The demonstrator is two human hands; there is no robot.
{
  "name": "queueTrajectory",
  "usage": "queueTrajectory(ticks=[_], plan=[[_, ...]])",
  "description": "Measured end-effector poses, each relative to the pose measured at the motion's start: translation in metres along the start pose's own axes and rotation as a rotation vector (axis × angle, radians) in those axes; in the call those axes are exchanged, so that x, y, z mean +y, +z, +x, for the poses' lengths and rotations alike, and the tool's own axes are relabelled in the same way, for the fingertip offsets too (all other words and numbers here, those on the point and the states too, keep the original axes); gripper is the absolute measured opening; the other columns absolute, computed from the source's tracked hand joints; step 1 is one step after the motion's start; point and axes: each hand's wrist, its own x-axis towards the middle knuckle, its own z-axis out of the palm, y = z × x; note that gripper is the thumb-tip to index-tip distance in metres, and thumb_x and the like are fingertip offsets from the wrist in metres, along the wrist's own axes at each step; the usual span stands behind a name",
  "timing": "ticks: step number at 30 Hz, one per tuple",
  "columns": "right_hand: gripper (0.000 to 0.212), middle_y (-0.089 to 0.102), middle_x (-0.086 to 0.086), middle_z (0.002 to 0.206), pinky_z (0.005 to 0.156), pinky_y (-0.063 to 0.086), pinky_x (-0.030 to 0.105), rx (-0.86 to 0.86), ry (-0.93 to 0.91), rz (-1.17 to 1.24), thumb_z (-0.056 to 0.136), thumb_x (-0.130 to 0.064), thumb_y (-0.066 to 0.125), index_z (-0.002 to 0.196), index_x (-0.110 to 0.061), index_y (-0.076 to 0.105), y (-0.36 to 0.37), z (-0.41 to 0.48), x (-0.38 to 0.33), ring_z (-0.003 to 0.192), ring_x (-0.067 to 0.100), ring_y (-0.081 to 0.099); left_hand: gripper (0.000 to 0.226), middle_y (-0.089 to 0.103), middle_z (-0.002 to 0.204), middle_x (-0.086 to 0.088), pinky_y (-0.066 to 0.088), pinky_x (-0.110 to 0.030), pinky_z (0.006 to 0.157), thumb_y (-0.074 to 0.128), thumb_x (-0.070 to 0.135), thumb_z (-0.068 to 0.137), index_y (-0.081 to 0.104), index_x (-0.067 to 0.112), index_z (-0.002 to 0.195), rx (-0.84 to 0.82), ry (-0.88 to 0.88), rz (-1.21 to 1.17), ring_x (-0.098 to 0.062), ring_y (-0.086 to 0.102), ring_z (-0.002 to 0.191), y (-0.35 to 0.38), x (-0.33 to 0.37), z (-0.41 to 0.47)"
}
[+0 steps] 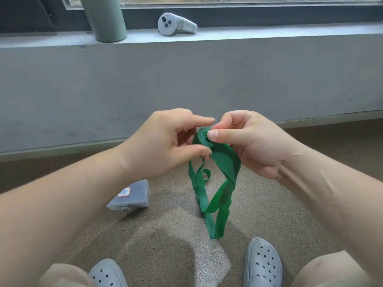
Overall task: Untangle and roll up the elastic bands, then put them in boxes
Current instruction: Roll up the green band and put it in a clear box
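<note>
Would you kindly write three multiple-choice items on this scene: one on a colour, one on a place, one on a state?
1. What colour is the elastic band?
A) green B) red C) yellow
2. Where is the grey box?
A) on the window ledge B) on the floor, left of the band C) on the person's lap
3. How far is the band rolled?
A) fully B) not at all C) partly, the rest hanging loose

Answers:
1 A, the strip is green throughout.
2 B, the box lies on the speckled floor.
3 C, the left hand and right hand pinch a small coil while long loops dangle below.
</note>
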Motion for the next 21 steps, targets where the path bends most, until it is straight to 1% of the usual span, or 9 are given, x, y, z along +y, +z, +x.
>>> queueTrajectory(ticks=[2, 4, 7, 10, 12, 14, 17, 19, 21], plan=[[0.016, 0.069, 0.012, 0.070, 0.061, 0.059, 0.030, 0.000, 0.001, 0.019, 0.071, -0.004, 0.072, 0.073, -0.003, 0.056, 0.0022, -0.0009, -0.0004, 0.060, 0.022, 0.069, 0.034, 0.058, 0.076, -0.003, 0.043, -0.023, 0.066, 0.080, 0.024, 0.080, 0.074, 0.015, 0.112, 0.007, 0.052, 0.065, -0.016, 0.056, 0.069, -0.0003, 0.0010, -0.0005], [0.013, 0.066, 0.013, 0.070, 0.058, 0.058, 0.028, -0.011, 0.015, 0.071, 0.076, -0.005, 0.069, 0.074, -0.003, 0.056, 0.0028, -0.0024, -0.0024, 0.058, 0.021, 0.067, 0.028, 0.058, 0.075, -0.001, 0.040, -0.019, 0.065, 0.080, 0.024, 0.081, 0.075, 0.012, 0.106, 0.066, 0.086, 0.110, -0.014, 0.053, 0.067, 0.0006, 0.0014, -0.0007], [0.010, 0.069, 0.012, 0.072, 0.057, 0.058, 0.028, -0.025, 0.043, 0.132, 0.081, -0.004, 0.065, 0.080, -0.005, 0.056, 0.0027, -0.0036, -0.0038, 0.060, 0.022, 0.069, 0.025, 0.056, 0.072, 0.000, 0.042, -0.022, 0.063, 0.080, 0.025, 0.082, 0.075, 0.011, 0.101, 0.147, 0.108, 0.161, -0.014, 0.053, 0.066, 0.0040, 0.0016, -0.0013], [0.013, 0.069, 0.013, 0.073, 0.057, 0.060, 0.032, -0.019, 0.085, 0.119, 0.081, -0.007, 0.067, 0.083, -0.008, 0.054, 0.0019, -0.0025, -0.0024, 0.061, 0.026, 0.070, 0.023, 0.057, 0.071, 0.001, 0.041, -0.023, 0.063, 0.080, 0.026, 0.082, 0.074, 0.010, 0.096, 0.183, 0.120, 0.197, -0.013, 0.052, 0.066, 0.0063, 0.0026, -0.0014], [0.013, 0.069, 0.015, 0.079, 0.066, 0.063, 0.040, -0.042, 0.116, 0.088, 0.081, -0.013, 0.068, 0.086, -0.009, 0.057, 0.0010, -0.0020, -0.0017, 0.068, 0.031, 0.070, 0.022, 0.057, 0.071, 0.002, 0.041, -0.022, 0.064, 0.080, 0.025, 0.082, 0.073, 0.008, 0.094, 0.207, 0.136, 0.221, -0.012, 0.051, 0.065, 0.0053, 0.0024, -0.0006], [0.010, 0.068, 0.013, 0.081, 0.075, 0.063, 0.046, -0.071, 0.132, 0.101, 0.084, -0.015, 0.067, 0.084, -0.010, 0.058, -0.0011, -0.0020, -0.0015, 0.072, 0.031, 0.069, 0.022, 0.057, 0.072, 0.003, 0.041, -0.021, 0.064, 0.080, 0.024, 0.082, 0.072, 0.007, 0.094, 0.239, 0.148, 0.233, -0.012, 0.050, 0.065, 0.0037, 0.0018, -0.0007], [0.007, 0.070, 0.015, 0.093, 0.082, 0.061, 0.054, -0.086, 0.098, 0.187, 0.086, -0.008, 0.064, 0.081, -0.008, 0.059, -0.0021, -0.0028, -0.0023, 0.077, 0.028, 0.069, 0.023, 0.056, 0.075, 0.008, 0.042, -0.019, 0.064, 0.080, 0.022, 0.082, 0.071, 0.006, 0.095, 0.288, 0.129, 0.174, -0.009, 0.052, 0.066, 0.0036, 0.0018, -0.0016], [0.006, 0.071, 0.018, 0.097, 0.078, 0.062, 0.051, -0.070, 0.045, 0.198, 0.083, -0.006, 0.065, 0.079, -0.009, 0.062, 0.0006, -0.0032, -0.0019, 0.077, 0.031, 0.071, 0.022, 0.059, 0.073, 0.006, 0.044, -0.021, 0.061, 0.081, 0.021, 0.081, 0.071, 0.006, 0.094, 0.319, 0.099, 0.116, -0.009, 0.053, 0.063, 0.0062, 0.0026, -0.0022], [0.006, 0.073, 0.017, 0.094, 0.074, 0.063, 0.044, -0.035, -0.013, 0.181, 0.080, -0.006, 0.066, 0.079, -0.010, 0.062, 0.0055, -0.0030, 0.0010, 0.075, 0.031, 0.070, 0.023, 0.062, 0.069, 0.000, 0.048, -0.028, 0.057, 0.082, 0.022, 0.080, 0.069, 0.006, 0.092, 0.338, 0.071, 0.058, -0.011, 0.054, 0.059, 0.0093, 0.0024, -0.0030]])
